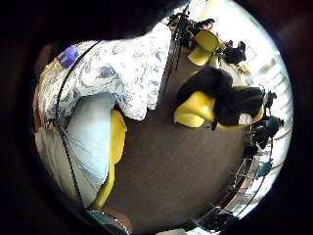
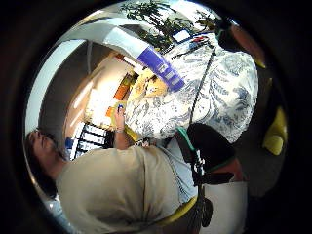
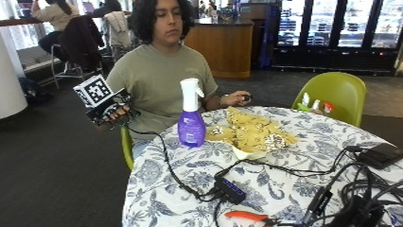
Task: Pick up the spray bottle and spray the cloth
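Observation:
In the outside view a purple spray bottle with a white trigger head stands upright near the table's edge, in front of the seated person. Just beside it, toward the table's middle, lies a crumpled yellow patterned cloth. My gloved right hand is raised off the table's side, about a hand's width from the bottle, with loosely curled fingers that hold nothing. The thumb side palm view shows the bottle and the cloth on the floral tablecloth. The bare left hand rests behind the cloth.
Black cables run across the tablecloth to a small black hub. Orange-handled pliers lie at the front edge, a black device at the right. A green chair stands behind the table.

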Available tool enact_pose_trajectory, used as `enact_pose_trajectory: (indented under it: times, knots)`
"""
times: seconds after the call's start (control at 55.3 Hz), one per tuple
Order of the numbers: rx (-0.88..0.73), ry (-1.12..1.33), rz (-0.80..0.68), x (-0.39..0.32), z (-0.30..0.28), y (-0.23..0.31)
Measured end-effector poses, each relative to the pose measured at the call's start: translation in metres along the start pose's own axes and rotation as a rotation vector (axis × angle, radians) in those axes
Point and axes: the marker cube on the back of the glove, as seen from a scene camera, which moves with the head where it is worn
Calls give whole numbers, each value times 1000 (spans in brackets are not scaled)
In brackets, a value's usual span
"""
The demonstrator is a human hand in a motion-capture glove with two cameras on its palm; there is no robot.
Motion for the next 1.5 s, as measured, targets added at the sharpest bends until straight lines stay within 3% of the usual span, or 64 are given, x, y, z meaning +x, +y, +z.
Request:
enact_pose_trajectory:
  times: [0.127, 0.235, 0.597, 0.977, 1.285, 1.502]
  knots:
    - [31, 34, 107, -4, -6, -2]
    - [-18, 65, -16, -1, -19, 0]
    - [-105, 297, -82, -3, -106, -22]
    - [-218, 265, -156, -11, -84, -56]
    - [-168, -31, -136, -24, -32, -111]
    - [-81, -512, -86, -62, 7, -139]
